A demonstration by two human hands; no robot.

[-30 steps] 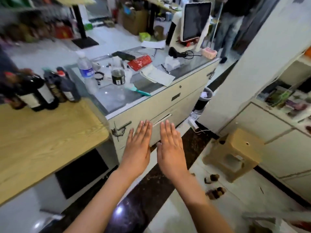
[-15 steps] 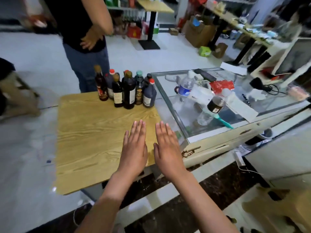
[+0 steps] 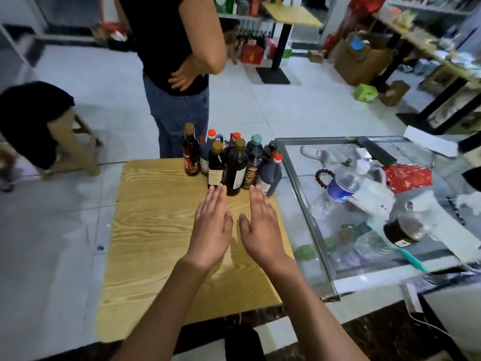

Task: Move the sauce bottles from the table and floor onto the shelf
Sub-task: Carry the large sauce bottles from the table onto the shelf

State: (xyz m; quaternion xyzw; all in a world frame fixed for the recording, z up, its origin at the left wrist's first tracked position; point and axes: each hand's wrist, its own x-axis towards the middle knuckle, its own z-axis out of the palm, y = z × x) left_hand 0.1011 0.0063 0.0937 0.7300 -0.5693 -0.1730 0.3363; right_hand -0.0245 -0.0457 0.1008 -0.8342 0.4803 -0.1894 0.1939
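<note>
Sauce bottles [image 3: 230, 162] clustered at the wooden table's [image 3: 156, 230] far right corner, beside a glass counter [image 3: 307, 204]; labels possibly illegible. Left hand [image 3: 212, 230] and right hand [image 3: 261, 229] lay flat, empty.

You're standing over a pale tiled floor [image 3: 260, 105] that fills the upper half of the frame. A wood-grain table [image 3: 156, 230] sits at centre, with a glass-topped counter [image 3: 307, 194] just beside it on the right. At upper centre stands a pedestal table [image 3: 289, 11]; cardboard boxes [image 3: 361, 61] crowd the upper right beneath a long bench [image 3: 406, 35].
</note>
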